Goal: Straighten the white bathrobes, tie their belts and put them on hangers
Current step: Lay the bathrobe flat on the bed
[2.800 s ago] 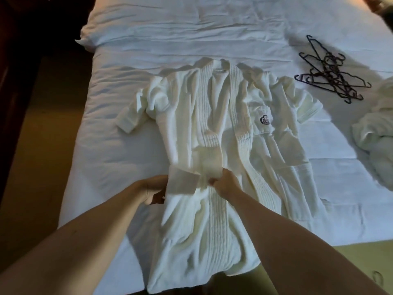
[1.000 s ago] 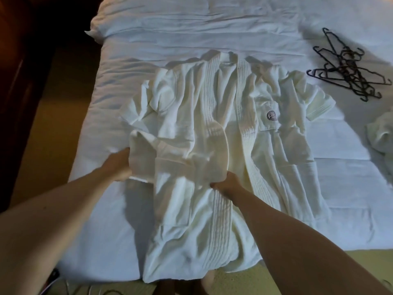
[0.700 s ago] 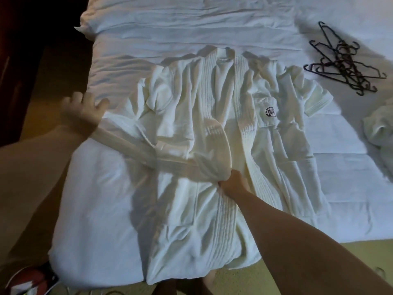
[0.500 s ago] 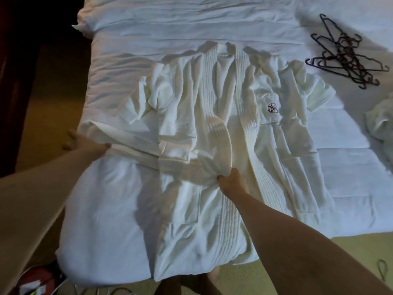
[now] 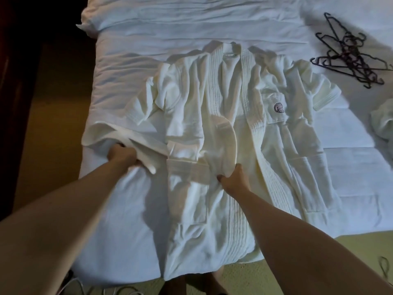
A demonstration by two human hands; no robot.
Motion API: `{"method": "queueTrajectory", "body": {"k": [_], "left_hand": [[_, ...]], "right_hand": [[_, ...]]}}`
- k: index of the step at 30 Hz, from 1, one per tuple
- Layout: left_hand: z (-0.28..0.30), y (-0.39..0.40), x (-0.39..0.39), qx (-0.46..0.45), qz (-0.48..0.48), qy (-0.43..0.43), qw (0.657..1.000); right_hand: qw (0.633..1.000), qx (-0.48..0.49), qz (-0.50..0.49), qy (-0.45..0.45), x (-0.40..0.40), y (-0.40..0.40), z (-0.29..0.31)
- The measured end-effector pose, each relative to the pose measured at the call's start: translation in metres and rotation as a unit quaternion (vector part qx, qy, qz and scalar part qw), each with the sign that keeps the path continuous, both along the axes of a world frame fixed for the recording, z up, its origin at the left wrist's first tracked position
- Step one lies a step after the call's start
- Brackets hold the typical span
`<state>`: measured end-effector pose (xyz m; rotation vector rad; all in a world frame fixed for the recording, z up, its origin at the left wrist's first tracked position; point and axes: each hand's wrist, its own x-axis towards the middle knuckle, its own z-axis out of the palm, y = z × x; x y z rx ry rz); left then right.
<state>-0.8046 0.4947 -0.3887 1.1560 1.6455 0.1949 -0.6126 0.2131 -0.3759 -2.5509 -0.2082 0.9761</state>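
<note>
Gripping the belt (image 5: pixel 146 149) at frame left with my left hand (image 5: pixel 121 155), I pinched the robe (image 5: pixel 214 116) at centre with my right hand (image 5: pixel 232 177), hangers (image 5: pixel 350 54) upper right.

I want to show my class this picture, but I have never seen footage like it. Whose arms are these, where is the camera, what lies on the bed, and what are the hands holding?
No machine here: a person wears a wide-angle camera on the head, looking down, so the two bare arms are that person's own. A white bathrobe lies spread, front up, on a white bed. The left hand grips the robe's belt, drawn out to the left side. The right hand pinches cloth at the robe's waist, where a loop of belt stands up. A heap of dark hangers lies at the upper right, apart from the robe. More white cloth shows at the right edge; what it is cannot be told.
</note>
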Motion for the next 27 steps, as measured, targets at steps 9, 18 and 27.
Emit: {"method": "queueTrajectory", "body": {"k": [9, 18, 27], "left_hand": [[0.022, -0.026, -0.040, 0.043, 0.065, 0.166, 0.983], [0.036, -0.184, 0.003, -0.331, -0.102, -0.098, 0.933], [0.050, -0.216, -0.037, -0.302, 0.038, -0.263, 0.916]], "right_hand": [[1.000, 0.002, 0.015, -0.001, -0.009, -0.006, 0.001], [0.983, 0.010, 0.012, 0.181, 0.006, -0.052, 0.020], [0.936, 0.197, -0.019, 0.291, 0.015, -0.096, 0.073]]}}
